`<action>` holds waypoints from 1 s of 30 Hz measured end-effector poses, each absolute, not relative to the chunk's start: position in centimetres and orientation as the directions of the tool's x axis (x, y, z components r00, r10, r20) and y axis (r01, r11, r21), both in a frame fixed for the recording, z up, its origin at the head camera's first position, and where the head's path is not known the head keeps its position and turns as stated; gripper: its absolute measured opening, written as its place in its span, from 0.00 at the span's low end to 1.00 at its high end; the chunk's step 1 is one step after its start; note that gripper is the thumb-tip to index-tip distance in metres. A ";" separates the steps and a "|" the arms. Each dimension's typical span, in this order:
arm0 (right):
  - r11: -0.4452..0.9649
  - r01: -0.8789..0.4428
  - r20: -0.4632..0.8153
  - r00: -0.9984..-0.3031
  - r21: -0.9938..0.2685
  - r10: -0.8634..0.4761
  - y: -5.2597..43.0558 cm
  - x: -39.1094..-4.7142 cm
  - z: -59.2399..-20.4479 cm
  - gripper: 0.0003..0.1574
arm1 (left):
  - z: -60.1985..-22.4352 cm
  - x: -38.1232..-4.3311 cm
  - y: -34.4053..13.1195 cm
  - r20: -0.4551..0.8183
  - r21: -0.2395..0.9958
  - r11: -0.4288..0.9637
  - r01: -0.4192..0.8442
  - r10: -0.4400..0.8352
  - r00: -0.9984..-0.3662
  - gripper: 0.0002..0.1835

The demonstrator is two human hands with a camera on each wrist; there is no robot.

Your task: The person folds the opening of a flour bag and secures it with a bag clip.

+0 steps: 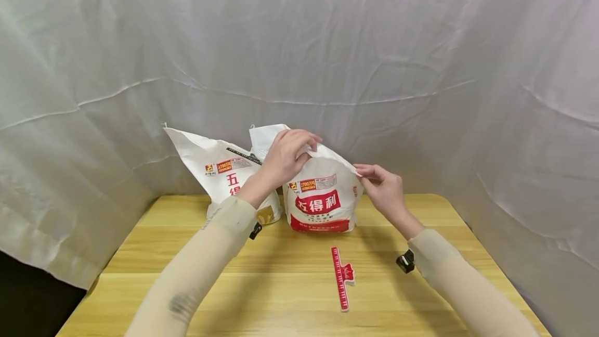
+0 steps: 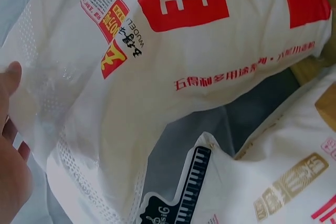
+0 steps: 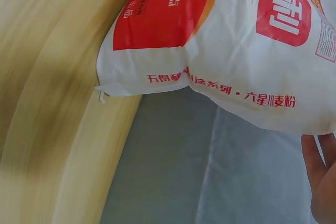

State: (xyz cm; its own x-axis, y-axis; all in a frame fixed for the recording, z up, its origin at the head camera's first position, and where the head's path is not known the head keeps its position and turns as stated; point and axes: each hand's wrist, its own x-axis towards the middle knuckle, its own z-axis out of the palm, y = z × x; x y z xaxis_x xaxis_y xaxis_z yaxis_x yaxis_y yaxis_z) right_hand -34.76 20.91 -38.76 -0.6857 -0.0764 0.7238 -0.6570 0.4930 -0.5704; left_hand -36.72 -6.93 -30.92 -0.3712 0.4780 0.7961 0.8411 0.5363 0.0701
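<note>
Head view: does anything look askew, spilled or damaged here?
The left bag: its top slants to a pointed corner, with the black clip tilted on its edge. The left sleeve bears a dark smudge, stain or print unclear. No spill or tear shows at the held bag.

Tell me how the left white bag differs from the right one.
The left bag wears a black clip near its top; the right bag shows none, its top edge pinched by the left hand and right hand. The left bag's large characters are red on white; the right bag's are white on a red panel. Both are white and stand on the table.
</note>
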 end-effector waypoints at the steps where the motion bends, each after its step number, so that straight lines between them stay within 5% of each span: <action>1: 0.492 -0.660 0.720 -0.688 -0.568 -0.092 21.0 -34.6 -38.8 0.08 | -30.9 -36.6 -7.0 0.790 0.060 0.536 0.842 0.490 -0.368 0.08; 12: 0.459 -0.635 0.678 -0.730 -0.621 -0.092 19.4 -31.4 -37.2 0.10 | -30.2 -36.0 -7.0 0.732 0.112 0.590 0.800 0.495 -0.468 0.11; 30: 0.384 -0.559 0.596 -0.802 -0.735 -0.027 19.3 -34.2 -39.2 0.17 | -29.1 -36.3 -6.5 0.628 0.167 0.695 0.699 0.472 -0.619 0.08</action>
